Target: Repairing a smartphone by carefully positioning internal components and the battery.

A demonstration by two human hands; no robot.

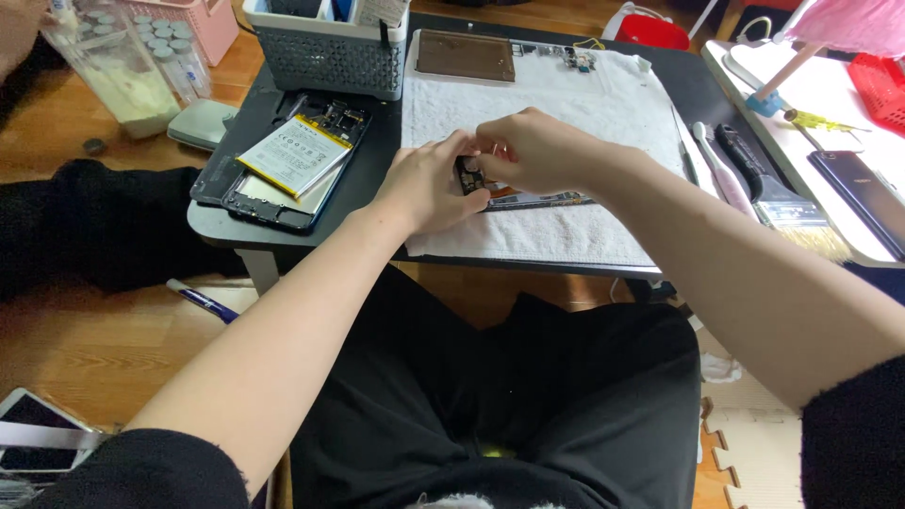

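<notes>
Circuit board (537, 199) | long axis left-right | flat on towel (566, 104) | both hands pinch left end

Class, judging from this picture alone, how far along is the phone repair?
Done: an opened phone body with its battery exposed lies at the table's left, and a back cover sits apart. In hand: left hand and right hand work a small dark part on the white towel. Left: everything remains unassembled.

Under my left hand (429, 184) and right hand (533, 151) the white towel (566, 104) is nubby terry cloth. The table (377, 179) is matt black, the basket (325, 57) grey perforated plastic, the phone battery (294, 154) glossy foil, and the floor (85, 349) varnished wood.
</notes>
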